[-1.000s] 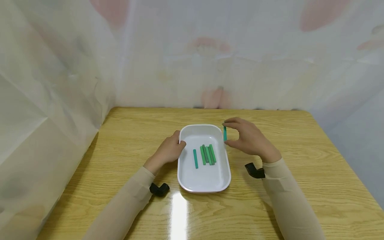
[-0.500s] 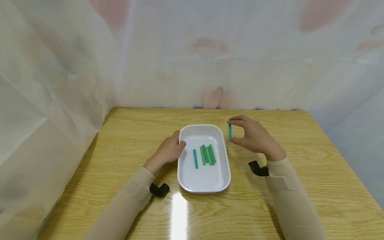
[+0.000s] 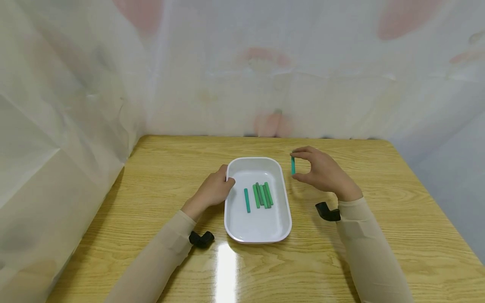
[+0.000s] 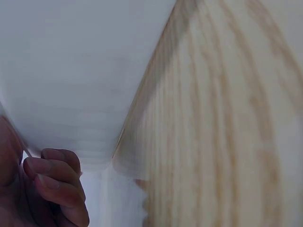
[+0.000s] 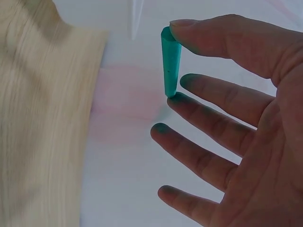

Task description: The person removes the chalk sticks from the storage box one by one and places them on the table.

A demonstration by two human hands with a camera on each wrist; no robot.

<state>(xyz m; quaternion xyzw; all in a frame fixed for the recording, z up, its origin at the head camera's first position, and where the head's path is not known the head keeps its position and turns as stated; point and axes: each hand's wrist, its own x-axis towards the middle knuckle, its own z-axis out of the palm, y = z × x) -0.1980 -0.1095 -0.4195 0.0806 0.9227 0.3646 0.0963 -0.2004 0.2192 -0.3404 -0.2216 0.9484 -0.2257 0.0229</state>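
In the head view my left hand (image 3: pixel 213 188) grips the left rim of a white tray (image 3: pixel 258 229), thumb over the edge. The left wrist view shows its curled fingers (image 4: pixel 61 179) by the tray's outer wall. Inside the tray a teal pastel stick (image 3: pixel 247 200) lies apart from a row of several green pastel sticks (image 3: pixel 262 195). Right of the tray, my right hand (image 3: pixel 322 171) holds another teal pastel stick (image 5: pixel 171 61) by its ends, between thumb and a fingertip. Its other fingers are spread, and the fingertips (image 5: pixel 161 128) carry green stains.
The tray is on a wood-grain table (image 3: pixel 182 160). Pale patterned sheeting (image 3: pixel 212 84) hangs behind the table and along its left side. A black camera mount (image 3: pixel 201 239) is at the left wrist, with a similar mount (image 3: pixel 327 211) at the right.
My right hand has moved right, away from the tray's rim, still pinching the teal pastel stick. The left hand, tray and sticks inside it have stayed put.
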